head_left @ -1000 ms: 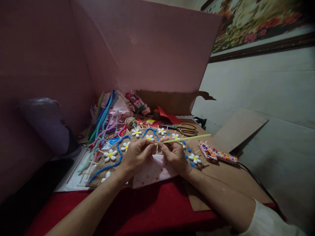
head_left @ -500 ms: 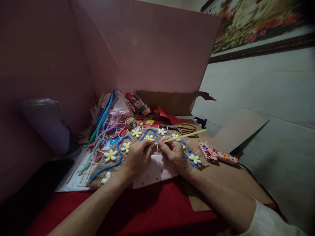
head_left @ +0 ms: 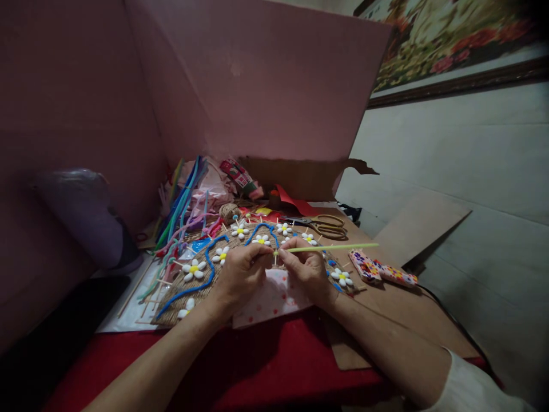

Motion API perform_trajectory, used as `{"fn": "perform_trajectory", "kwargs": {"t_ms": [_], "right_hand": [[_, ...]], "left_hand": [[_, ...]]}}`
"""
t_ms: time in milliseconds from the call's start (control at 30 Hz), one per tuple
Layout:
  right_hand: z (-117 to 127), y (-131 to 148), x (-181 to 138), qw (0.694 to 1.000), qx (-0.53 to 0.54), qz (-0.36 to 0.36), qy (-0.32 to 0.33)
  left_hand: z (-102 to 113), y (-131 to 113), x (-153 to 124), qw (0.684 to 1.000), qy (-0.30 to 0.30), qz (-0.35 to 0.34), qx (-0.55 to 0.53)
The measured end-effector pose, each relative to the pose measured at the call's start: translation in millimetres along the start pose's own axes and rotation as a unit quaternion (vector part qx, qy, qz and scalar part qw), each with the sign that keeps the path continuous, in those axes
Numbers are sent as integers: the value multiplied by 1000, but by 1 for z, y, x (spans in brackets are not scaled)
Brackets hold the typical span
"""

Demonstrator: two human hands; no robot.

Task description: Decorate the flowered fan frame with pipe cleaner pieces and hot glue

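Note:
A pale yellow-green pipe cleaner [head_left: 343,247] sticks out to the right from between my fingertips. My right hand [head_left: 302,272] pinches it close to its inner end. My left hand [head_left: 244,272] pinches that same end, where the pipe cleaner meets the tip of a short wooden stick [head_left: 275,260]. Under and behind both hands lies a curved, twine-covered craft piece [head_left: 175,315]. It bears white-petalled flowers [head_left: 194,269], a wavy blue strip [head_left: 210,266] and several small sticks along its edge. A white cloth with red dots [head_left: 270,300] shows below my hands.
Gold-handled scissors [head_left: 328,228] lie behind my right hand. A flower-patterned glue gun [head_left: 381,270] rests on cardboard [head_left: 412,320] at the right. Coloured pipe cleaners [head_left: 189,191] and a twine ball [head_left: 229,212] are heaped at the back left. A tall pink panel [head_left: 266,86] stands behind.
The free end of the pipe cleaner has swung down and outward, from slanting up to nearly level. Both hands stay pinched together at the stick; the view has shifted slightly.

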State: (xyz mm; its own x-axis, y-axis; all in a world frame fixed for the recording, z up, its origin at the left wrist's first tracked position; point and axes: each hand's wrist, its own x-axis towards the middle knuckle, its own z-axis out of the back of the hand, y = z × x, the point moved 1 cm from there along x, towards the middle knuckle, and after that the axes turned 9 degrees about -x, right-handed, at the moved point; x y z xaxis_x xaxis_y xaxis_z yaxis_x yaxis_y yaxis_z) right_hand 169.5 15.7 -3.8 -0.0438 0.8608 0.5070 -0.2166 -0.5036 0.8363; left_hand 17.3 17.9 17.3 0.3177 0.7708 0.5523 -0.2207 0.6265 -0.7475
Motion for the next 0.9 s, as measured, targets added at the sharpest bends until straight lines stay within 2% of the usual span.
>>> {"fn": "perform_trajectory", "kwargs": {"t_ms": [333, 600, 900], "right_hand": [[-1, 5, 1, 996, 82, -31, 25], [-2, 4, 2, 993, 104, -53, 24], [-2, 4, 2, 990, 117, -65, 31]], "left_hand": [[-1, -1, -1, 992, -5, -92, 84], [-1, 0, -2, 995, -2, -75, 67], [-1, -2, -5, 985, 9, -105, 135]]}}
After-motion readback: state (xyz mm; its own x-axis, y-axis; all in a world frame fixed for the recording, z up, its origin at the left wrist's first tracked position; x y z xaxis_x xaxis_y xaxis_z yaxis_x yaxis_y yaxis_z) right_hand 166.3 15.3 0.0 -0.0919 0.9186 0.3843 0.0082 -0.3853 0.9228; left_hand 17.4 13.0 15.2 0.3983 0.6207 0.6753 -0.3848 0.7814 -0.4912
